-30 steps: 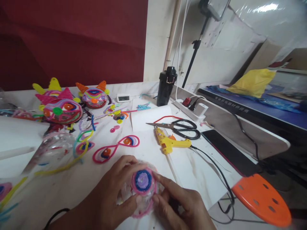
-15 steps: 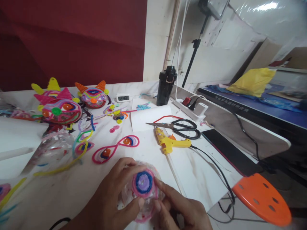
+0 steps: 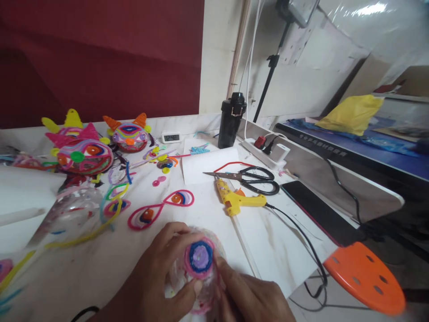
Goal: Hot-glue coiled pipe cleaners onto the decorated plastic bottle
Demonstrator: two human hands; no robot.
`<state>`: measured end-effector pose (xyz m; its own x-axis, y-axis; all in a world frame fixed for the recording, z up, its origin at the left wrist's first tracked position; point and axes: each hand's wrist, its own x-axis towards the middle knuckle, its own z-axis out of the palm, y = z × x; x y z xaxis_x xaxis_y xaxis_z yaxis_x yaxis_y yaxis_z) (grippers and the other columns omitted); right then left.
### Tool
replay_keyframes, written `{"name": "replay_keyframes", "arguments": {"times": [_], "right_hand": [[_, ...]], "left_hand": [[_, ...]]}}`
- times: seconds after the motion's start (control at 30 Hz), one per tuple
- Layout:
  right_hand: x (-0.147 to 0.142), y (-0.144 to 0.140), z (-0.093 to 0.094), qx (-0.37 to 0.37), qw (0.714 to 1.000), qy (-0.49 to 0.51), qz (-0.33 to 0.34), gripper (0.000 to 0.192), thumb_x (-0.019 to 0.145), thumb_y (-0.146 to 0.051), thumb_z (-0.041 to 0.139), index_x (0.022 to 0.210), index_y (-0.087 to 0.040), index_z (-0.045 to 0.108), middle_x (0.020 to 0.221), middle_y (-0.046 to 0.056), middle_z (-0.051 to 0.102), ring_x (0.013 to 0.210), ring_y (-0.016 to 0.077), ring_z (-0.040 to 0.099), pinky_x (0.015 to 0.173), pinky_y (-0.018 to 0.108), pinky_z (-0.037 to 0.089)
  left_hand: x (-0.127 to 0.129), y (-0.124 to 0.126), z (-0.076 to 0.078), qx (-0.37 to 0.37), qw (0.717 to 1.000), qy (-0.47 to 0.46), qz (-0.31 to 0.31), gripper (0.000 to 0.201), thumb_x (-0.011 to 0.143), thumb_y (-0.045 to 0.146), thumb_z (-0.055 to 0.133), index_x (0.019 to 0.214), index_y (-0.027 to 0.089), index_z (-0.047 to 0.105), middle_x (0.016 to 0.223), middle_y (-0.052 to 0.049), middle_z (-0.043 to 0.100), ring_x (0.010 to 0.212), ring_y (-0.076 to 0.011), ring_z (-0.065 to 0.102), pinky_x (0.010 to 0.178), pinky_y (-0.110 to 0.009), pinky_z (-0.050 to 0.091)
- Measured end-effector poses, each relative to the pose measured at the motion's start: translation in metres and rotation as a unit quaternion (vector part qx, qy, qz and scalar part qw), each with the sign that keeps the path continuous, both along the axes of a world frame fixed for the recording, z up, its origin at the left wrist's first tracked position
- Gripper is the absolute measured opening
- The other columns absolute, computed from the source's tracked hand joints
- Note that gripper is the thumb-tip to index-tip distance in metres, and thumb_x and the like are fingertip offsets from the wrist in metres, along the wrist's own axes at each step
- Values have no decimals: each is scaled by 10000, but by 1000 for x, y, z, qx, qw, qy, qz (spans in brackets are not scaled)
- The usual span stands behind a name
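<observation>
Both hands are working at the near edge of the white table (image 3: 83, 273), wrapped around a clear plastic piece (image 3: 201, 290) that's topped with a coiled pipe-cleaner disc (image 3: 200, 257) in pink, blue and purple. The left hand (image 3: 157, 279) is cupping it from the left with the fingers curled over the far side and the thumb pressing in just under the disc, so it's closed on the thing. The right hand (image 3: 251, 297) is coming in from the right with its fingers bunched narrow against the disc's edge; looks like it's pinching the pink rim, but the view's too blurry down there to be sure. Just beyond the hands, a pink figure-eight pipe-cleaner shape (image 3: 161, 208) is lying flat. To the right of that, a yellow glue gun (image 3: 236, 200) is lying on a white sheet (image 3: 268, 237), with black scissors (image 3: 250, 180) just behind it. Farther back, a black bottle (image 3: 232, 120) is standing upright near a small digital clock (image 3: 171, 137), and two colourful pipe-cleaner masks (image 3: 100, 145) are sitting at the far left. An orange stool (image 3: 363, 277) is poking in at the lower right.
</observation>
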<state>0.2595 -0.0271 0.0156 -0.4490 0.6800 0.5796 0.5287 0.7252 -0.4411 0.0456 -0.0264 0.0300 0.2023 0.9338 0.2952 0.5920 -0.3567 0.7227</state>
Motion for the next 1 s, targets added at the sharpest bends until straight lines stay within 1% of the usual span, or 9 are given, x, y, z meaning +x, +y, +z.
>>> {"name": "replay_keyframes", "arguments": {"times": [0.13, 0.2, 0.3, 0.43, 0.6, 0.67, 0.8, 0.87, 1.0], "right_hand": [[15, 10, 1, -18, 998, -20, 61, 431, 1065, -181, 366, 1394, -64, 618, 673, 76, 745, 455, 188, 670, 403, 265, 505], [17, 12, 2, -13, 997, -31, 69, 432, 1051, -148, 375, 1412, -70, 600, 676, 71, 738, 462, 187, 655, 409, 264, 501], [16, 13, 4, 0, 997, -36, 69, 442, 1042, -132, 406, 1454, -90, 563, 656, 53, 721, 447, 177, 623, 405, 255, 483], [12, 11, 1, -8, 998, -7, 59, 431, 1066, -178, 408, 1459, -101, 564, 657, 54, 713, 450, 172, 629, 424, 252, 493], [11, 10, -3, -24, 998, 29, 54, 412, 1097, -256, 397, 1447, -116, 565, 709, 68, 732, 497, 185, 667, 456, 264, 528], [12, 10, -2, -32, 998, 24, 57, 405, 1099, -258, 399, 1441, -122, 567, 708, 64, 730, 494, 185, 663, 450, 267, 520], [13, 10, 0, -54, 996, 23, 60, 391, 1096, -260, 419, 1440, -147, 569, 755, 80, 755, 557, 191, 706, 500, 268, 556], [13, 9, 1, -59, 996, 31, 55, 380, 1100, -273, 418, 1416, -156, 593, 783, 91, 769, 584, 194, 725, 522, 269, 573], [15, 10, 4, -75, 995, 18, 64, 380, 1090, -258, 442, 1420, -148, 596, 791, 92, 776, 580, 187, 726, 516, 262, 569]], "left_hand": [[-3, 1, 5, -20, 1000, 3, -5, 515, 783, 213, 634, 1279, 352, 633, 1297, -25, 606, 1238, -296, 593, 1021, -392, 560], [-2, 1, 8, -26, 1000, -1, -7, 433, 837, 249, 617, 1258, 346, 650, 1266, -28, 616, 1210, -284, 605, 988, -368, 570], [-1, 1, 10, -14, 1000, -7, -5, 399, 866, 260, 603, 1250, 359, 649, 1259, -18, 616, 1201, -265, 607, 1000, -354, 552], [-1, 2, 11, -15, 1000, -7, -4, 392, 850, 258, 618, 1233, 331, 655, 1218, -31, 638, 1153, -273, 620, 981, -367, 555], [-1, 4, 11, -15, 1000, -9, -21, 423, 850, 243, 613, 1264, 327, 597, 1192, -14, 653, 1107, -259, 635, 947, -363, 562], [-2, 3, 8, -16, 1000, -3, -16, 464, 842, 224, 608, 1291, 331, 567, 1223, -14, 647, 1130, -262, 631, 968, -378, 560], [-5, 4, 3, 0, 1000, 26, -3, 636, 838, 211, 623, 1439, 359, 476, 1361, -33, 577, 1259, -286, 576, 1079, -434, 509], [-6, 7, 5, -16, 999, 41, -21, 656, 810, 190, 637, 1433, 347, 504, 1358, -39, 567, 1277, -290, 561, 1096, -432, 500], [-6, 11, 13, -56, 997, 24, -53, 547, 788, 180, 623, 1319, 313, 601, 1269, -39, 573, 1224, -281, 566, 1061, -412, 516]]}}
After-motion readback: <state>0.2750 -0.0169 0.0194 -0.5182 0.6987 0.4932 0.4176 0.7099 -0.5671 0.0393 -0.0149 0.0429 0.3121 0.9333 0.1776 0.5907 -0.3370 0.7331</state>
